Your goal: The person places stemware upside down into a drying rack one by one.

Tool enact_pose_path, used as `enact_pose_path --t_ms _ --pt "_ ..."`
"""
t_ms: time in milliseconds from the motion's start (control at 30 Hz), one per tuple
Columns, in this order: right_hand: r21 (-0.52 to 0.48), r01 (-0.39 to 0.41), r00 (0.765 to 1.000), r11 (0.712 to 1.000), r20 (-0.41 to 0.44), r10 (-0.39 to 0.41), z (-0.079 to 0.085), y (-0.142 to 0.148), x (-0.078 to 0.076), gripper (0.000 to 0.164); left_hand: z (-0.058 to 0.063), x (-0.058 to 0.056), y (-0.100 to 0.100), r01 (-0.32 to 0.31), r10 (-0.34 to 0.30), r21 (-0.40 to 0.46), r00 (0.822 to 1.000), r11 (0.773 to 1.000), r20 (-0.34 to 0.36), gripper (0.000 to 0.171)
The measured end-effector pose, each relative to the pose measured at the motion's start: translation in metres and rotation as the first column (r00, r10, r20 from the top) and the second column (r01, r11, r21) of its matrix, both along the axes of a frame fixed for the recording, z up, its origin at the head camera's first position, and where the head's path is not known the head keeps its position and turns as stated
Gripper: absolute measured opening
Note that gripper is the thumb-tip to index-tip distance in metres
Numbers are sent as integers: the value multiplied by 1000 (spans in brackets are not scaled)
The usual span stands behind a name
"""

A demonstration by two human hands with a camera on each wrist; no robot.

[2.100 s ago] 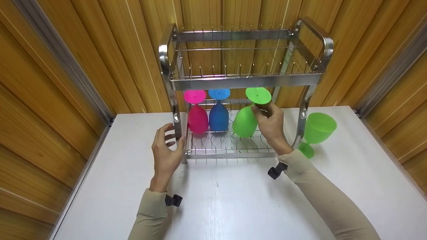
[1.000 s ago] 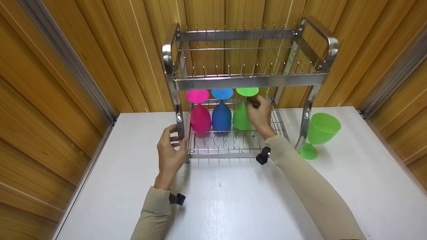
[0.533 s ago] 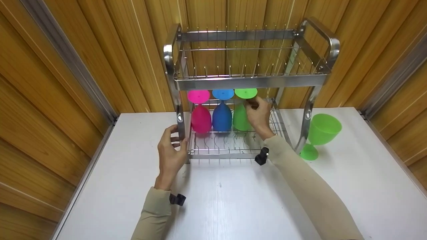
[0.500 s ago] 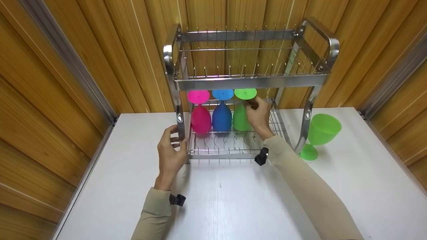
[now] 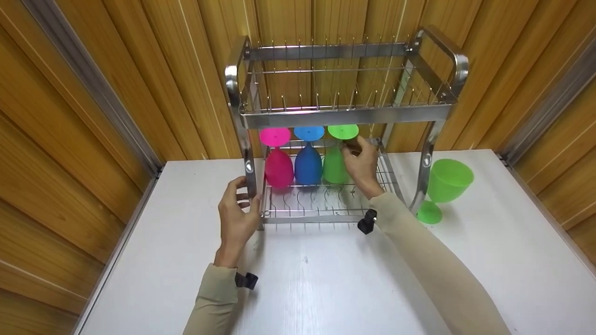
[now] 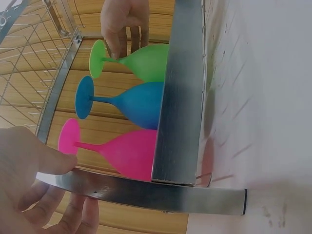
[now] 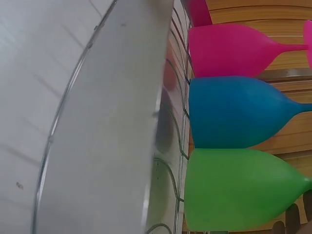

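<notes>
Upside down on the lower shelf of a metal dish rack (image 5: 347,115) stand a pink goblet (image 5: 278,168), a blue goblet (image 5: 308,165) and a green goblet (image 5: 333,166), side by side. My right hand (image 5: 362,164) pinches the green goblet by its stem, just under the foot. In the right wrist view the green goblet's bowl (image 7: 234,190) rests rim down on the shelf wires, beside the blue one. My left hand (image 5: 236,211) grips the rack's front left leg (image 6: 131,192), thumb on one side and fingers on the other.
A second green goblet (image 5: 449,181) stands upright on the white table (image 5: 298,284), right of the rack. The rack's upper tier (image 5: 326,70) with upright wire prongs overhangs the goblets. Wood-panelled walls (image 5: 93,93) close in the back and sides.
The green goblet has moved left from a tilted pose at the right, to upside down beside the blue one, my right hand moving with it. My left hand stays on the rack leg.
</notes>
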State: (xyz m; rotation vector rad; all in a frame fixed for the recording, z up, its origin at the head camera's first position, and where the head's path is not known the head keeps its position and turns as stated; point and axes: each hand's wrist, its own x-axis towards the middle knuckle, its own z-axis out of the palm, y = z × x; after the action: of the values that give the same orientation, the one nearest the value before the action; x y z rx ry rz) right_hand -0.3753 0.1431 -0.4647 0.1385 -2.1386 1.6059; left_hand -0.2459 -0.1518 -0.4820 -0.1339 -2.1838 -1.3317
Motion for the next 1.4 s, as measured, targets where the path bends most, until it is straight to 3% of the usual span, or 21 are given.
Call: enact_pose_path --t_ms 300,800,1100,1400 --pt "1 -70 997 998 15 70 -3 13 33 29 -2 1 -4 -16 16 -33 1000 999 -1 51" --pt "-2 -219 976 976 -8 219 2 47 117 35 -2 4 -3 -1 1 -10 1000 1000 18 49" --pt "57 -208 974 977 -76 212 -21 94 158 33 -3 1 1 24 -24 -5 1000 1000 -4 48" --pt "57 -119 990 991 -75 123 -26 139 175 31 -3 0 0 6 -6 -10 1000 1000 -22 48"
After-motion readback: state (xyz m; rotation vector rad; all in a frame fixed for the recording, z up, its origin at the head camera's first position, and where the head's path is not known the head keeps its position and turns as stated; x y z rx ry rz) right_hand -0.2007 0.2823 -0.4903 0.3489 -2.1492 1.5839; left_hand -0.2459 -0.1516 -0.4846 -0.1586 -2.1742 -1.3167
